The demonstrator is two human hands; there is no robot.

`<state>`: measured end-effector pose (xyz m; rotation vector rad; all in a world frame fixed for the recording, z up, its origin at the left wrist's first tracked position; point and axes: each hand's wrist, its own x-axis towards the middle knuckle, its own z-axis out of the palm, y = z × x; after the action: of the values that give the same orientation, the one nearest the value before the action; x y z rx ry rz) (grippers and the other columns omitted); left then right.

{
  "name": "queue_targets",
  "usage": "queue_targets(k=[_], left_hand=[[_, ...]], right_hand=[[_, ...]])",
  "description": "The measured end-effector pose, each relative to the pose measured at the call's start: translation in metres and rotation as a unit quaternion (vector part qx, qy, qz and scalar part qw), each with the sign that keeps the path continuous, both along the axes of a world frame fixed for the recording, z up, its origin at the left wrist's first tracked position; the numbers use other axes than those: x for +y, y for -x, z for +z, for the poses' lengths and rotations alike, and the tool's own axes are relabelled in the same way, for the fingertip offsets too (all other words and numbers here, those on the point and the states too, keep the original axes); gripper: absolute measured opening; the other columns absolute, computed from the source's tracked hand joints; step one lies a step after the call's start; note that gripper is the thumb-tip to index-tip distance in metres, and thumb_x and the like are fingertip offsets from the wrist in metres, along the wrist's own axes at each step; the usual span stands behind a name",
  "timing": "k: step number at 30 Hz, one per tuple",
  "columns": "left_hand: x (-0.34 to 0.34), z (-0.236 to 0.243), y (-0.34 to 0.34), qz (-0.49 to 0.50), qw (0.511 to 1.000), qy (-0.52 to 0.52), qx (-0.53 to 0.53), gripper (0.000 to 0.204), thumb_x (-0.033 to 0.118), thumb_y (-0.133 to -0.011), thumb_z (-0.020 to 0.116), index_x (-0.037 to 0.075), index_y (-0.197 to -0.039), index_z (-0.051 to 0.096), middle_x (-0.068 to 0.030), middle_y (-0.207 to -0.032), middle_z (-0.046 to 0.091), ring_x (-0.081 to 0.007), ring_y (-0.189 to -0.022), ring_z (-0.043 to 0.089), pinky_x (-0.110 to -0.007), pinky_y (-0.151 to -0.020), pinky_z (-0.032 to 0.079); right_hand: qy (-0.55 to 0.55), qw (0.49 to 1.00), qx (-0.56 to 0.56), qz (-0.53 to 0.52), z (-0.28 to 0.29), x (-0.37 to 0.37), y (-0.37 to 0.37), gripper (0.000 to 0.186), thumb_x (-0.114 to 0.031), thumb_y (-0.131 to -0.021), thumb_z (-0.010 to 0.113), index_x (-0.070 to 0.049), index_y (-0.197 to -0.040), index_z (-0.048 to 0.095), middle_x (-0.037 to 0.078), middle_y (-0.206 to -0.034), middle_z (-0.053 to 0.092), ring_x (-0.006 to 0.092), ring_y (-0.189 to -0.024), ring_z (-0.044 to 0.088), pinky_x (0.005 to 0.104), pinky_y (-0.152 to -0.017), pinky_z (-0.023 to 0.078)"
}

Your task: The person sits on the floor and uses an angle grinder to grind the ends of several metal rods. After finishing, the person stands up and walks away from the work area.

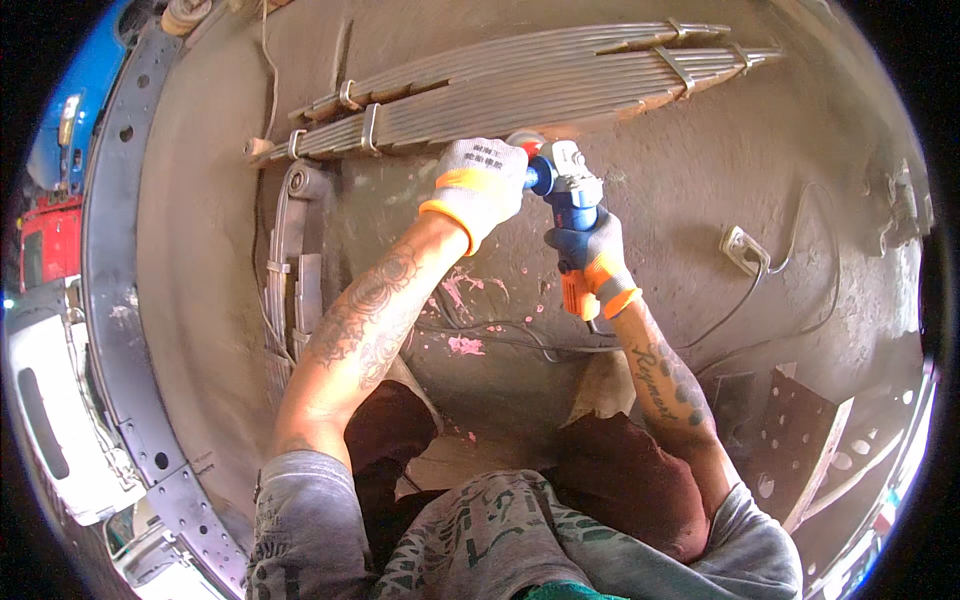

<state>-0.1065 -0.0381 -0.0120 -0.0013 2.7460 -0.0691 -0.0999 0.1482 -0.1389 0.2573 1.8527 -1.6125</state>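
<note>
My left hand [478, 190], in a grey glove with an orange cuff, is closed around the side handle of a blue-and-orange angle grinder [573, 207]. My right hand [590, 250], also gloved, grips the grinder's body from the right and below. The red disc [530, 145] at the grinder's head is partly hidden by my left glove. It sits at the lower edge of a stack of long steel leaf springs [470, 95] with clamps; whether it touches them I cannot tell.
Another leaf spring [281, 290] lies lengthwise at left. A power socket [742, 250] with cables lies right. A perforated steel bracket [805, 430] is at lower right. A long steel beam [120, 300] runs along the left, with blue, red and white vehicle parts beyond.
</note>
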Motion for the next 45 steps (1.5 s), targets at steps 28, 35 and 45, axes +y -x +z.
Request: queue_targets(k=[28,35,45], left_hand=[[0.079,0.038,0.035,-0.153,0.967,0.195,-0.056,0.021,0.019,-0.089,0.066,0.009,-0.101,0.079,-0.0163,-0.098,0.077,-0.0330,-0.092,0.076,-0.045,-0.078,0.059],[0.080,0.055,0.033,-0.124,0.962,0.223,-0.096,0.019,0.020,-0.087,0.067,0.011,-0.098,0.080,-0.0179,-0.099,0.076,-0.0343,-0.091,0.076,-0.046,-0.078,0.060],[0.081,0.039,0.025,-0.085,0.974,0.189,-0.093,0.023,0.021,-0.086,0.069,0.008,-0.103,0.078,-0.0160,-0.094,0.077,-0.0351,-0.088,0.076,-0.046,-0.075,0.059]], right_hand=[[0.305,0.918,0.030,-0.252,-0.074,-0.107,-0.054,0.052,-0.015,-0.071,0.087,-0.002,-0.118,0.069,0.008,-0.111,0.075,0.0165,-0.097,0.071,0.0341,-0.087,0.058],[0.319,0.917,0.070,-0.227,-0.075,-0.124,-0.039,0.043,-0.016,-0.069,0.081,-0.004,-0.109,0.070,0.006,-0.101,0.076,0.0179,-0.091,0.071,0.0341,-0.082,0.057],[0.495,0.809,-0.086,-0.305,-0.094,-0.153,-0.061,0.055,-0.020,-0.079,0.088,-0.005,-0.128,0.066,0.007,-0.120,0.073,0.0190,-0.106,0.069,0.0373,-0.094,0.055]])
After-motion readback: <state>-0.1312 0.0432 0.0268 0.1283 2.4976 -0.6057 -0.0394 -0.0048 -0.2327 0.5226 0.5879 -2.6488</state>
